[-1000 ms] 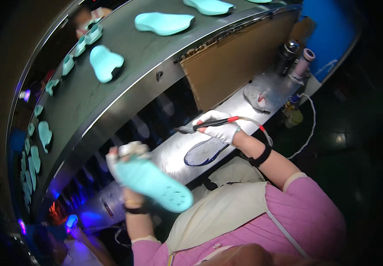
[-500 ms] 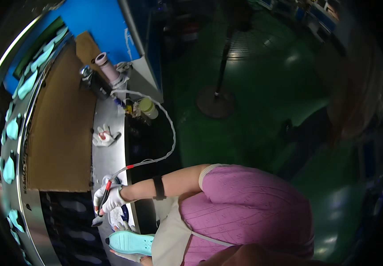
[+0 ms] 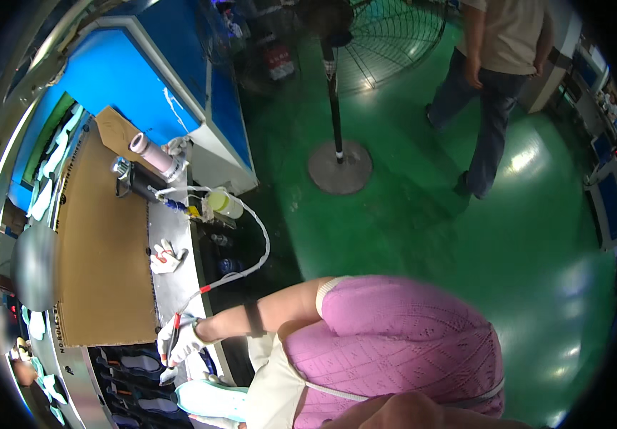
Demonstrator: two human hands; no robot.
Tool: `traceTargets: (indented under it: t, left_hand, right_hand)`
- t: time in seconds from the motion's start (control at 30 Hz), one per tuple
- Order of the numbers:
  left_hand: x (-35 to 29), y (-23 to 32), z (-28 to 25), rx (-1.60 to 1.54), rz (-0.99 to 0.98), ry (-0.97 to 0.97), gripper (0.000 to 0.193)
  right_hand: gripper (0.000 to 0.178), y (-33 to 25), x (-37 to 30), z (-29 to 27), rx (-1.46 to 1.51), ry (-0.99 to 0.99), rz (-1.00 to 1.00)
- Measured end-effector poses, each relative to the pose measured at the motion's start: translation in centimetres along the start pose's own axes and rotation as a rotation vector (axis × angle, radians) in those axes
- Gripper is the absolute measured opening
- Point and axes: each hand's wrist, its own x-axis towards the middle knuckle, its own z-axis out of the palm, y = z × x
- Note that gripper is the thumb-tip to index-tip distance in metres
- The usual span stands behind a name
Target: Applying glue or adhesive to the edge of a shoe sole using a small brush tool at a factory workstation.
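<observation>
My gloved right hand (image 3: 185,343) is closed around a slim brush (image 3: 168,373) fed by a white hose (image 3: 266,239) with red bands. The bristles point down beside the toe end of a pale turquoise shoe sole (image 3: 212,400); whether they touch it I cannot tell. My left hand (image 3: 214,422) grips the sole from below and along its edge, mostly hidden under it. The sole lies flat, level with the bench edge, close to my apron. A white glove with red marks (image 3: 167,257) lies on the metal bench (image 3: 173,232).
A cardboard sheet (image 3: 105,264) lines the bench beside a conveyor carrying turquoise soles (image 3: 57,157). Dark shoes (image 3: 140,363) sit in rows below it. A black bottle (image 3: 140,180), a pink tumbler (image 3: 152,153) and a yellow-lidded jar (image 3: 224,204) stand farther off. A floor fan (image 3: 340,168) and a person (image 3: 491,107) are beyond.
The view has brightened and tilted. The brush has come down closer to the sole's toe end. Both hands keep their hold, and the person beyond now shows more fully.
</observation>
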Motion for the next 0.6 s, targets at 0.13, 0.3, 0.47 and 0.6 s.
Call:
traceTargets:
  t: [0.13,0.3,0.47,0.6]
  left_hand:
    - [0.2,-0.4,1.3,0.041,0.083,-0.158,0.061]
    - [-3.7,-3.5,4.4,0.131,0.212,-0.184,0.058]
    - [-3.7,-6.8,3.7,0.301,0.525,0.243,0.055]
    - [-8.2,-7.1,-1.2,-0.494,0.500,0.291,0.056]
  right_hand:
    - [0.023,0.3,-0.1,0.8,-0.021,-0.057,0.020]
    - [0.023,1.1,0.0,1.9,0.075,-0.165,0.020]
    - [0.023,1.4,-1.3,0.9,0.629,-0.476,0.280]
    - [0.009,1.5,-0.9,2.2,0.007,-0.249,0.222]
